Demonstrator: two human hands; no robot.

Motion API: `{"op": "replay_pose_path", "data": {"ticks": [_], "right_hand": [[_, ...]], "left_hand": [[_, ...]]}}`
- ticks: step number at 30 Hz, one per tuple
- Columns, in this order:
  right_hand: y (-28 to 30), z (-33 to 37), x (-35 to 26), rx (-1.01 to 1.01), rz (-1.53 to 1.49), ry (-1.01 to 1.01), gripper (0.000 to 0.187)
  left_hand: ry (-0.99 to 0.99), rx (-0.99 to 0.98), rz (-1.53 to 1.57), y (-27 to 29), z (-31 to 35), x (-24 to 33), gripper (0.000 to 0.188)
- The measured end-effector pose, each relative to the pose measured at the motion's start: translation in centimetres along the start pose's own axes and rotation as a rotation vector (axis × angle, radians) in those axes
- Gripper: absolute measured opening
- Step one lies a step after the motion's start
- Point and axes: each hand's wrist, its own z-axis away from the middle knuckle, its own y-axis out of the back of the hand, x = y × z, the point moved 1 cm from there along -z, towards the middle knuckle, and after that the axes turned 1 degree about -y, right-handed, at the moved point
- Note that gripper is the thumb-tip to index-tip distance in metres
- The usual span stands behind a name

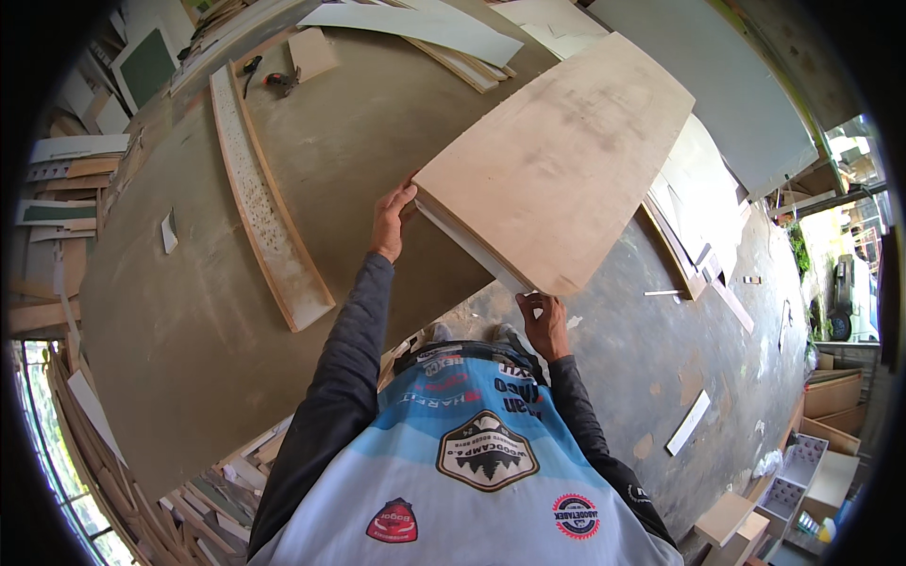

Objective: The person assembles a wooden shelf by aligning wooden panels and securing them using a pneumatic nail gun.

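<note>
A large, thick plywood panel [562,160] with a pale brown top and a white layer along its near side extends away from me, partly over the table. My left hand [389,222] grips its near left corner, the fingers partly hidden at the edge. At its near right corner, my right hand [545,325] is closed on the edge with curled fingers. What lies underneath the panel is hidden.
On the brown tabletop [170,311] lie a long shallow wooden channel [269,203], a tape measure [280,81] and a small board [312,54]. White sheets [415,24] lie at the back. Offcuts, including a white strip [688,423], litter the grey floor [623,377].
</note>
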Motion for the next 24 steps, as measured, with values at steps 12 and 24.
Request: {"op": "replay_pose_path", "data": {"ticks": [12, 24], "right_hand": [[5.4, 1.2, -1.9, -0.032, -0.011, -0.194, 0.022], [0.4, 0.9, -0.9, 0.063, -0.156, -0.318, 0.045]], "left_hand": [[-0.067, 0.151, -0.074, -2.2, 0.5, -1.2, 0.05], [-0.047, 0.291, 0.011, -4.7, 1.8, -0.1, 0.053]]}}
